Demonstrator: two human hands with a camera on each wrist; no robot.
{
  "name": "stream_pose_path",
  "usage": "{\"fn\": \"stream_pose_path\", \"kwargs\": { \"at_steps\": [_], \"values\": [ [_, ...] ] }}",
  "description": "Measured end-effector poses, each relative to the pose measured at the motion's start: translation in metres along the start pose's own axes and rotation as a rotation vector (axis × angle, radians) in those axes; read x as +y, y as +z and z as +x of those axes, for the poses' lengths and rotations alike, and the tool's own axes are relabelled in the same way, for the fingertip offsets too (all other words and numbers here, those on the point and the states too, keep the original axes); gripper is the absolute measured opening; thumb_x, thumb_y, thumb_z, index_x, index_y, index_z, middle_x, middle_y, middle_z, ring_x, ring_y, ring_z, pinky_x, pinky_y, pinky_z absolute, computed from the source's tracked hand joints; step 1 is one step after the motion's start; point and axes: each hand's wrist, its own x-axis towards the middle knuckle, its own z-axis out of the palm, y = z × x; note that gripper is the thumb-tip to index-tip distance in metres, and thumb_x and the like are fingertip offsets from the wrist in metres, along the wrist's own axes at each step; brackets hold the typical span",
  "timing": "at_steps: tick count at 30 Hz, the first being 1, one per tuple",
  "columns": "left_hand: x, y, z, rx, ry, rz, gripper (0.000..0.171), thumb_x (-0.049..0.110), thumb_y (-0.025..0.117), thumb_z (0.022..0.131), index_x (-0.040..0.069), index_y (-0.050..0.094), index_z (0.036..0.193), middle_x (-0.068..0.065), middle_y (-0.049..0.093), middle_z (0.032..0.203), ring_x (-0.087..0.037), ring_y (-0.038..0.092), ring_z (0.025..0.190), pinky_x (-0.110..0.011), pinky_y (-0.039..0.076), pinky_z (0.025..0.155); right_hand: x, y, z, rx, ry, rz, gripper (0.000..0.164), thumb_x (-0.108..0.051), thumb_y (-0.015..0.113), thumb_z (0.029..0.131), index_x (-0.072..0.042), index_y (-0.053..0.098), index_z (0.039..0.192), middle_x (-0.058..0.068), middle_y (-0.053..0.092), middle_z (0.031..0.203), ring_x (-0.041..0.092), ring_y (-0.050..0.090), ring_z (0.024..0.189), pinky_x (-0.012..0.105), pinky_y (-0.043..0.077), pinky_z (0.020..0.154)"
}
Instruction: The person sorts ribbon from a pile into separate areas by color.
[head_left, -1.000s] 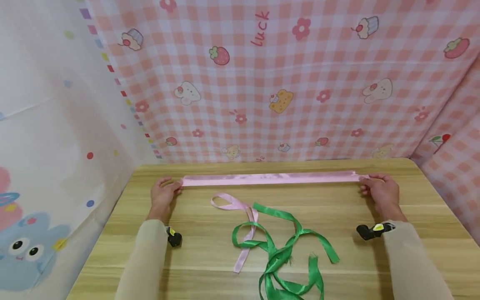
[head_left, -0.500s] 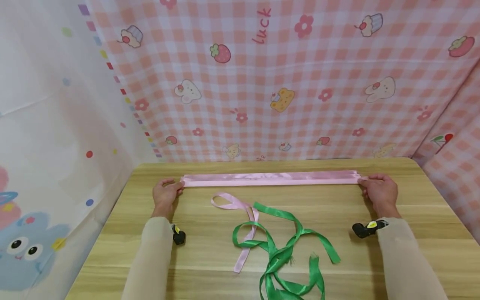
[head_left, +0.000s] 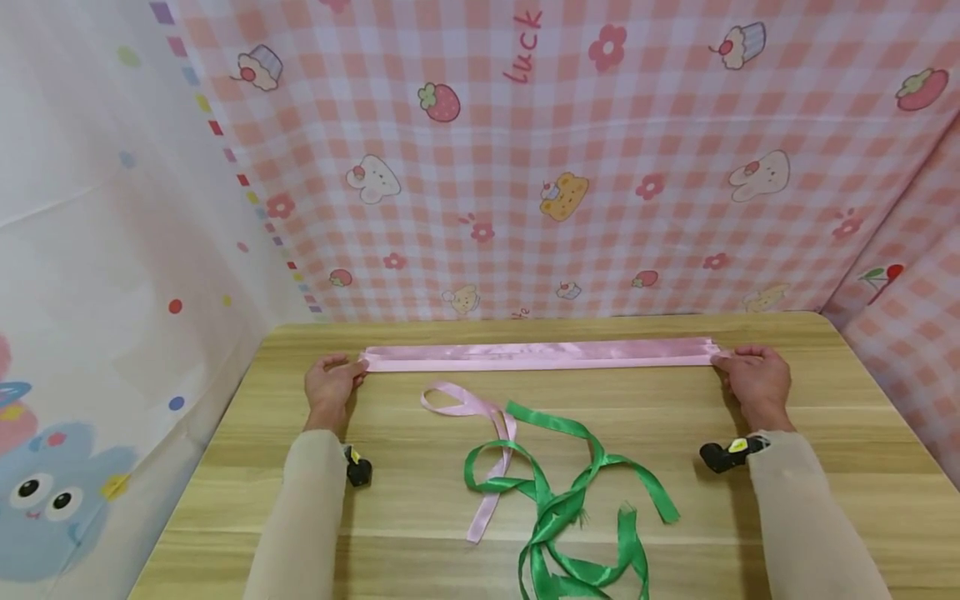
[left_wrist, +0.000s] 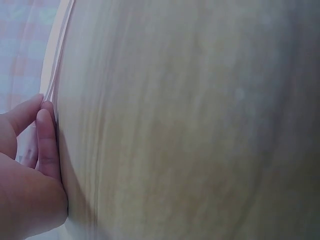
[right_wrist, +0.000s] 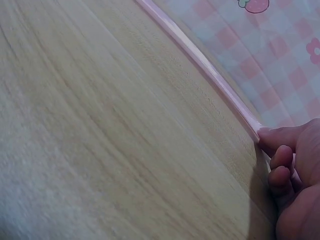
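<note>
A wide, glossy pink satin ribbon [head_left: 540, 356] stretches straight along the far edge of the rectangular pale wood table [head_left: 420, 500], drawn between 2 hands. The left hand [head_left: 330, 390] pinches its end nearer the far left corner; the right hand [head_left: 759, 385] pinches the other, nearer the far right corner. Mid-table, a narrow, looped pink ribbon [head_left: 471, 407] overlaps a tangled, shiny green satin ribbon [head_left: 558, 517], which trails toward the near edge.
</note>
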Motion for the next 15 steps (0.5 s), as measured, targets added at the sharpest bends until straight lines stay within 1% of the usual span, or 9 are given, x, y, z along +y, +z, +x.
{"fn": "stream_pose_path", "kwargs": {
  "at_steps": [9,15],
  "values": [
    [0.0015,-0.0001,-0.0022,-0.001,0.008,0.019,0.044,0.000,0.079,0.082,0.001,0.054,0.118,0.004,0.064,0.078,-0.002,0.062,0.060,-0.015,0.054,0.060,-0.0009,0.0018,-0.0026,0.017,-0.026,-0.034,0.031,-0.011,0.076,0.085,-0.015,0.048,0.096,-0.020,0.059,0.055,0.003,0.052,0.043,0.021,0.043,0.039],
    [0.0020,-0.0006,-0.0036,-0.006,0.012,0.003,0.044,0.000,0.078,0.083,0.000,0.053,0.120,0.006,0.065,0.075,-0.002,0.063,0.061,-0.015,0.054,0.061,-0.0020,0.0020,-0.0039,0.021,-0.014,-0.052,0.032,-0.013,0.077,0.086,-0.016,0.047,0.098,-0.020,0.059,0.057,0.004,0.054,0.045,0.023,0.044,0.041]
  ]
}}
